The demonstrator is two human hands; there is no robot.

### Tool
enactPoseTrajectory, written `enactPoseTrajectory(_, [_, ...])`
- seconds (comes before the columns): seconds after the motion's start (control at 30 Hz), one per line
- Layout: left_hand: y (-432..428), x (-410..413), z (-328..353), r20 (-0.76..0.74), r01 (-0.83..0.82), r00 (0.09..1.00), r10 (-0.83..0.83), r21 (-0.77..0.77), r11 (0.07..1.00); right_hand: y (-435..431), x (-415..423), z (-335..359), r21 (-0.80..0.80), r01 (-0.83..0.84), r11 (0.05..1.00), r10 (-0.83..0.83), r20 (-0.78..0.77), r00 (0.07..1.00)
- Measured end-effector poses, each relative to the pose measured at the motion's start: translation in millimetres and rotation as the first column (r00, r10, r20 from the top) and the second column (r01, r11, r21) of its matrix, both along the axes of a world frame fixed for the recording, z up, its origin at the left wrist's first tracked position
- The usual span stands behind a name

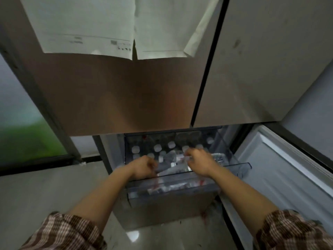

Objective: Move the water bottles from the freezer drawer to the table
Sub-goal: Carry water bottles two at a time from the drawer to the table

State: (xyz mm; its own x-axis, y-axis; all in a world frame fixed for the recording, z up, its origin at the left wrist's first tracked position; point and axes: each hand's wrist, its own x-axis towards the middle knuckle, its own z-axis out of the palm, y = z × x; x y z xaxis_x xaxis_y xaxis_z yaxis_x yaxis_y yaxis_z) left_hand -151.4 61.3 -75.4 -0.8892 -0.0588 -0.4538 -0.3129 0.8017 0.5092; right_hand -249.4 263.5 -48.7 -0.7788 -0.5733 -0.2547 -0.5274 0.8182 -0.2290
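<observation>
Kitchen corner, pale glossy floor (45,192) below, brushed-metal fridge doors (111,91) above with white papers (86,24) stuck on. Lower right door (288,168) swung open, white liner showing.

Clear plastic freezer drawer (239,167) pulled out under the upper doors, smoky and see-through, front lip curved. Inside, water bottles (157,147) packed close: several upright at the back, white round caps facing up, long axes vertical; a few more lying flat toward the front, axes roughly side to side, clear ribbed plastic with reddish labels, blurred.

Both arms reaching forward and down into the drawer, checked brown sleeves (68,233) pushed up to the elbows. Left hand (142,168) low at the front left, fingers curled inward over one of the flat bottles; whether actually gripping, cannot tell through the blur. Right hand (198,161) a little farther in and higher, fingers bent down among the caps at centre right, touching or just above them; grip likewise unclear.

Bottles directly beneath and just ahead of both hands. Right hand nearer the upright ones, so probably a straight lift by the neck; left hand nearer the flat ones, likely needing a wrap around the body. Likely cold, slick, hard plastic, so a firm hold called for. No table in view.
</observation>
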Motion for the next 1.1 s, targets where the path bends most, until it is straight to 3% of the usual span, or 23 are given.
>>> enactPoseTrajectory(0.2, [-15,-33,-27,0.407,0.194,0.896,-0.178,0.002,0.981,-10,-50,-18,0.294,-0.261,0.92,0.235,0.122,0.964])
enactPoseTrajectory(0.37, [-11,-45,-37,0.539,0.23,0.814,-0.215,0.04,0.972,-9,-63,-39,0.384,-0.433,0.816,0.446,0.06,0.893])
enactPoseTrajectory(0.57, [-10,-48,-40,0.447,0.259,0.863,-0.236,0.01,0.966,-3,-70,-42,0.249,-0.417,0.874,0.406,0.094,0.909])
enactPoseTrajectory(0.7, [-13,-50,-37,0.303,0.186,0.937,-0.174,-0.012,0.982,-1,-72,-44,0.188,-0.379,0.906,0.367,0.1,0.925])
enactPoseTrajectory(0.87, [-19,-54,-46,0.121,0.16,0.982,-0.143,-0.152,0.975,-1,-80,-29,0.05,-0.262,0.964,0.256,0.094,0.962])
enactPoseTrajectory(0.97, [-24,-60,-56,0.155,0.164,0.98,-0.125,-0.271,0.948,-2,-84,-26,0.007,-0.204,0.979,0.203,0.019,0.979])
enactPoseTrajectory(1.1, [-10,-71,-61,0.179,0.172,0.977,-0.113,-0.361,0.917,-1,-76,-33,0.02,-0.185,0.982,0.185,0.026,0.982])
